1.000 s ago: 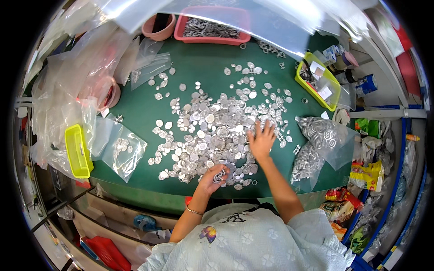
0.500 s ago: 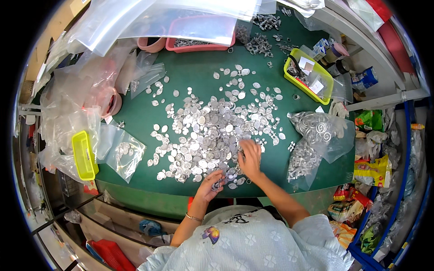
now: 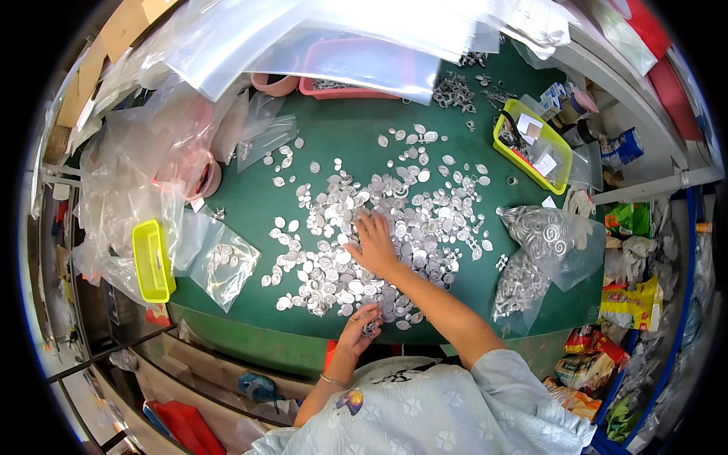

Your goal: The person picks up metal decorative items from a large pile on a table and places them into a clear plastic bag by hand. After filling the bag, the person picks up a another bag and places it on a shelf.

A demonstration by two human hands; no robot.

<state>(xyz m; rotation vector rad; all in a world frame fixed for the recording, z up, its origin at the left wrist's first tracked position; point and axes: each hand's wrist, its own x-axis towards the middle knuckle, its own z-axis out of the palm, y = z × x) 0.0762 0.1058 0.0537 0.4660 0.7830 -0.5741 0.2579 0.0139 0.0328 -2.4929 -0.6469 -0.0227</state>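
Left hand (image 3: 358,332) at the near edge of the dark green surface (image 3: 341,136), fingers curled round a small clutch of silver-grey metal pieces (image 3: 370,328), count can't tell. Right hand (image 3: 374,249) palm down, fingers spread, on the broad pile of flat oval silver-grey metal discs (image 3: 425,227) mid-surface; can't tell if anything's under the fingertips. Progress, my read: only that clutch is in hand, bulk of the pile lies loose and spread out, so most is left. A few discs show in the flat clear plastic bag (image 3: 241,282) to the left; bulging clear plastic bags of silver metal parts (image 3: 523,277) sit right of the pile
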